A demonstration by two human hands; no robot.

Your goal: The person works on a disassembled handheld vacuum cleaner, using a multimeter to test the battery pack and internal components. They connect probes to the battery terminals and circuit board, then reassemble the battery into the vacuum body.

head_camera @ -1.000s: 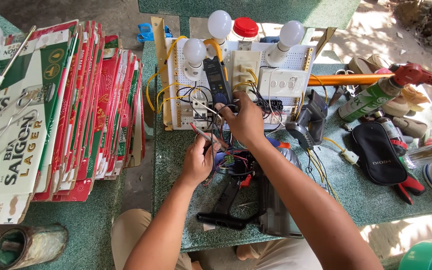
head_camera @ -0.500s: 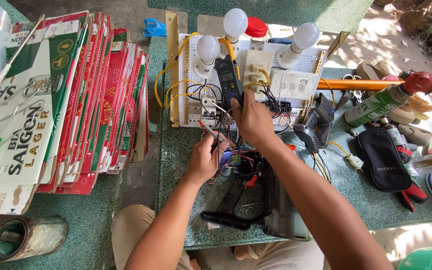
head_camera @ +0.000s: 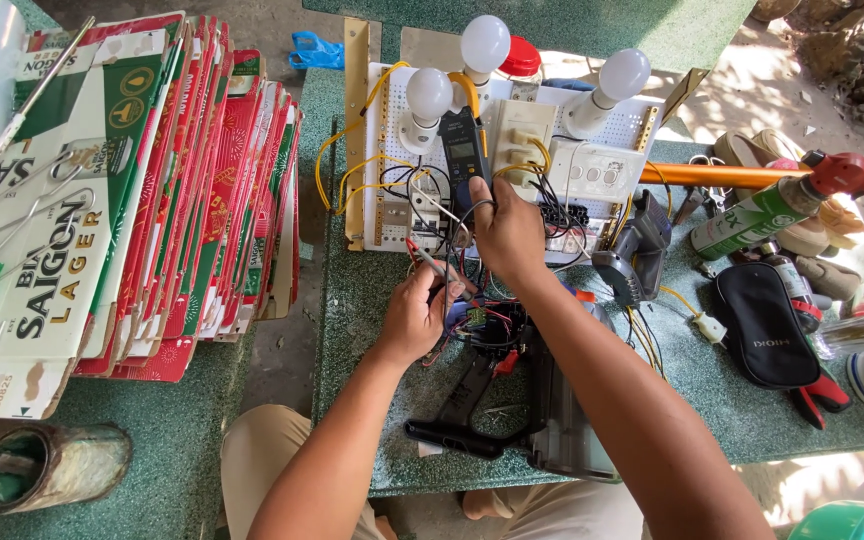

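Far out past the left hand, at the left edge, a rusty tin can (head_camera: 49,467) stands on the green surface, with a thick stack of flattened red and green cartons (head_camera: 142,190) beyond it. The left hand (head_camera: 418,318) is curled narrow around a red-tipped test probe (head_camera: 426,258), pinched between thumb and fingers, its tip aimed up at the white pegboard wiring panel (head_camera: 512,165) that stands just ahead of both hands. Three white bulbs (head_camera: 429,93) rise from the top of that panel, and yellow wires (head_camera: 352,170) loop down its left side. Below the left hand, towards the body, a black tool (head_camera: 452,425) lies on the green stone table (head_camera: 352,320), and a tangle of red and black leads (head_camera: 492,325) sits between the wrists. The right hand (head_camera: 508,232) is closed around the lower body of a dark clamp meter (head_camera: 463,155), holding it upright against the panel, with the display facing up. Just right of that hand lies a grey power tool (head_camera: 632,255). Further right lies a black soft pouch (head_camera: 764,325), with a green spray can (head_camera: 752,220) and an orange bar (head_camera: 722,175) beyond it, and red-handled pliers (head_camera: 820,395) lie near the table edge.
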